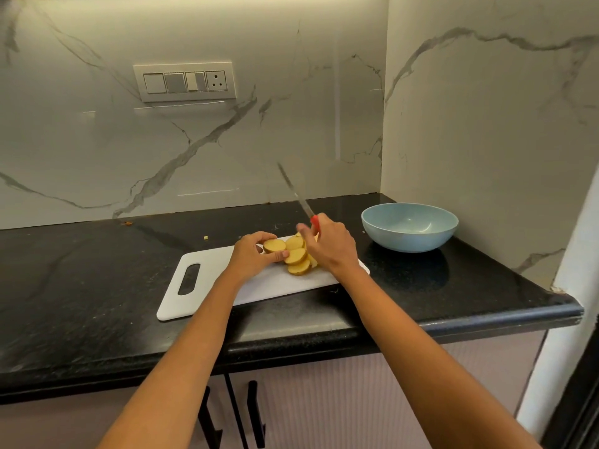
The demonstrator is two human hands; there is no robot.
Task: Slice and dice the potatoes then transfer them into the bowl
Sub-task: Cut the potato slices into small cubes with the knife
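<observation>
Both hands work at the frame's centre over a white cutting board (pixel 207 286). Curled around a potato piece (pixel 274 245), the left hand (pixel 251 254) holds it on the board. Gripping a red-handled knife (pixel 301 202), the right hand (pixel 330 246) points its blade up and left. Potato slices (pixel 296 259) lie overlapping between them. Right of centre, a blue bowl (pixel 409 226) sits on the black counter (pixel 81 286).

No legible text or labels anywhere.
</observation>
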